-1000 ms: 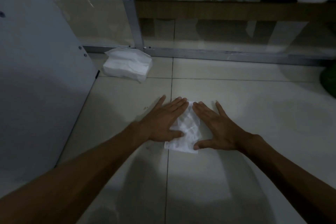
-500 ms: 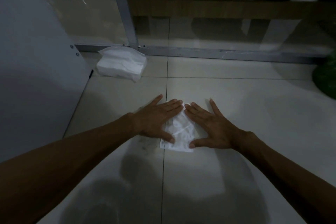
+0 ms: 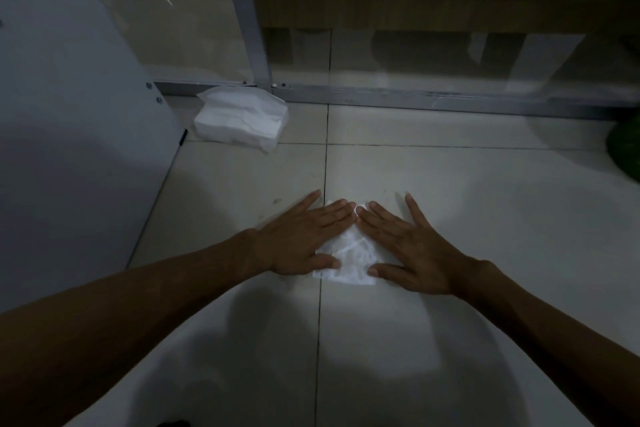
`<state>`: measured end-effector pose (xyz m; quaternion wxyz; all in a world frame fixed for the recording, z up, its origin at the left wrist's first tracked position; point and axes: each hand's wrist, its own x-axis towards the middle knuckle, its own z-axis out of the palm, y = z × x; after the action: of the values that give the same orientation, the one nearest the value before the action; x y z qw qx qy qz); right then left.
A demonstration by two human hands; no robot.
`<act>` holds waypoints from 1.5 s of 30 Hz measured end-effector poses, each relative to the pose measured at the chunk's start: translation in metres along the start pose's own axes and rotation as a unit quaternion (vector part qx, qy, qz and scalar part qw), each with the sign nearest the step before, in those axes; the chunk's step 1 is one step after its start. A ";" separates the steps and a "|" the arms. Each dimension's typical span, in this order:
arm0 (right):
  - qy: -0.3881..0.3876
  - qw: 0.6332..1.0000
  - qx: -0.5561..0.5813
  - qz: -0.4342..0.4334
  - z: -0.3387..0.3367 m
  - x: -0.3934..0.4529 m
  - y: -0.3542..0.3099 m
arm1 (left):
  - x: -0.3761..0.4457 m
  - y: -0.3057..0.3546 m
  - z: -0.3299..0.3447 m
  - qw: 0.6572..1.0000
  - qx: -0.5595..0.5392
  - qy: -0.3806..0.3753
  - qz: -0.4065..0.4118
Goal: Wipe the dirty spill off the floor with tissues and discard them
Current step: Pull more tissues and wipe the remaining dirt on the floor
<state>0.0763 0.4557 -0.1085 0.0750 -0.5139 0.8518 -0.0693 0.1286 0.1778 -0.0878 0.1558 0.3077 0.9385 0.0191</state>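
Observation:
A white tissue lies flat on the pale tiled floor, just right of a tile seam. My left hand is pressed flat on its left side, fingers straight and together. Over on the tissue's right side, my right hand is spread flat as well. The fingertips of the two hands almost meet over the tissue's far end, and the thumbs rest near its near edge. Neither hand grips it. A few dark specks mark the floor left of the left hand. The floor under the tissue is hidden.
A white tissue pack lies on the floor at the back left, by a metal frame rail with glass above. A grey panel stands along the left. A green object sits at the right edge.
Both hands stay flat on the tissue; their fingertips have drawn a little closer together. The tissue has hardly shifted. The view has moved slightly.

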 end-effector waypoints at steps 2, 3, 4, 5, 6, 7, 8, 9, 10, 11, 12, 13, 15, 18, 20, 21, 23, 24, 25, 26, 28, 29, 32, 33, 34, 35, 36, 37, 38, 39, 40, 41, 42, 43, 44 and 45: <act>0.012 1.000 0.007 -0.001 0.002 -0.002 -0.003 | -0.002 0.003 0.004 1.000 -0.004 0.014 0.004; 0.018 1.000 0.008 -0.002 0.003 -0.004 -0.005 | -0.003 0.004 0.006 1.000 -0.004 0.022 0.004; 0.024 1.000 0.008 -0.003 0.004 -0.005 -0.007 | -0.005 0.005 0.009 1.000 -0.004 0.030 0.004; 0.029 1.000 0.005 -0.004 0.005 -0.006 -0.008 | -0.006 0.007 0.011 0.999 -0.001 0.037 0.004; 0.034 0.999 0.004 -0.004 0.006 -0.007 -0.010 | -0.008 0.009 0.014 0.999 0.003 0.045 0.005; 0.038 0.999 0.006 -0.003 0.008 -0.009 -0.012 | -0.010 0.011 0.017 0.999 0.004 0.052 0.005; 0.040 0.999 0.009 -0.001 0.009 -0.010 -0.014 | -0.011 0.013 0.019 0.998 -0.001 0.059 0.003; 0.041 0.999 0.011 0.002 0.010 -0.011 -0.016 | -0.013 0.015 0.021 0.998 -0.013 0.066 0.001; 0.041 0.999 0.011 0.003 0.011 -0.012 -0.017 | -0.014 0.018 0.023 0.997 -0.028 0.075 -0.002; 0.043 0.999 0.010 0.003 0.012 -0.013 -0.019 | -0.016 0.021 0.024 0.995 -0.045 0.084 -0.004; 0.046 0.999 0.011 0.001 0.013 -0.014 -0.020 | -0.018 0.023 0.025 0.994 -0.061 0.095 -0.006; 0.049 0.999 0.013 -0.001 0.014 -0.015 -0.020 | -0.019 0.025 0.026 0.992 -0.073 0.105 -0.007; 0.051 0.999 0.015 -0.005 0.015 -0.017 -0.022 | -0.023 0.030 0.028 0.990 -0.077 0.116 -0.011; 0.055 0.998 0.015 -0.008 0.017 -0.019 -0.022 | -0.029 0.035 0.030 0.989 -0.082 0.125 -0.018; 0.049 0.999 0.017 -0.008 0.016 -0.019 -0.022 | -0.031 0.037 0.029 0.985 -0.098 0.143 -0.013; 0.046 0.999 0.019 -0.009 0.015 -0.020 -0.022 | -0.032 0.037 0.029 0.983 -0.108 0.151 -0.008; 0.044 0.999 0.027 -0.013 0.014 -0.020 -0.023 | -0.034 0.038 0.027 0.979 -0.124 0.160 -0.002; 0.044 0.998 0.030 -0.015 0.012 -0.021 -0.024 | -0.035 0.038 0.026 0.978 -0.130 0.165 0.001; 0.043 0.998 0.032 -0.016 0.011 -0.021 -0.025 | -0.036 0.039 0.025 0.976 -0.135 0.172 0.005; 0.043 0.998 0.034 -0.017 0.010 -0.023 -0.027 | -0.038 0.040 0.024 0.974 -0.141 0.177 0.008; 0.045 0.998 0.044 -0.021 0.008 -0.026 -0.030 | -0.042 0.042 0.023 0.971 -0.156 0.181 0.014; 0.046 0.998 0.048 -0.024 0.007 -0.027 -0.033 | -0.044 0.043 0.022 0.970 -0.162 0.180 0.015; 0.055 0.996 0.058 -0.035 0.006 -0.033 -0.039 | -0.051 0.047 0.022 0.971 -0.168 0.172 0.018; 0.060 0.995 0.064 -0.039 0.007 -0.035 -0.041 | -0.053 0.049 0.022 0.970 -0.169 0.171 0.020; 0.061 0.995 0.068 -0.041 0.008 -0.037 -0.042 | -0.055 0.050 0.023 0.970 -0.171 0.172 0.023; 0.059 0.995 0.067 -0.043 0.009 -0.038 -0.044 | -0.057 0.051 0.023 0.969 -0.171 0.173 0.027; 0.056 0.995 0.063 -0.045 0.010 -0.039 -0.045 | -0.058 0.052 0.023 0.969 -0.171 0.173 0.030; 0.053 0.996 0.058 -0.045 0.011 -0.039 -0.047 | -0.059 0.053 0.024 0.970 -0.170 0.172 0.033; 0.052 0.996 0.057 -0.043 0.011 -0.039 -0.047 | -0.059 0.053 0.025 0.970 -0.170 0.173 0.033; 0.053 0.996 0.058 -0.040 0.011 -0.040 -0.048 | -0.059 0.053 0.026 0.969 -0.171 0.176 0.032; 0.057 0.996 0.061 -0.037 0.010 -0.040 -0.048 | -0.058 0.052 0.027 0.967 -0.174 0.182 0.030; 0.064 0.995 0.063 -0.034 0.009 -0.039 -0.049 | -0.057 0.051 0.027 0.966 -0.176 0.188 0.025; 0.077 0.994 0.069 -0.029 0.007 -0.038 -0.049 | -0.054 0.051 0.027 0.964 -0.179 0.195 0.018; 0.096 0.992 0.081 -0.021 0.005 -0.036 -0.050 | -0.051 0.050 0.026 0.962 -0.183 0.203 0.011; 0.117 0.988 0.100 -0.011 0.003 -0.034 -0.050 | -0.047 0.049 0.025 0.959 -0.186 0.213 0.003; 0.135 0.984 0.119 0.002 0.001 -0.031 -0.050 | -0.043 0.047 0.024 0.956 -0.190 0.222 -0.005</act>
<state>0.1345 0.4600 -0.0977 0.0203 -0.4860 0.8406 -0.2383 0.1955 0.1896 -0.0926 -0.0007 0.2555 0.9302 0.2637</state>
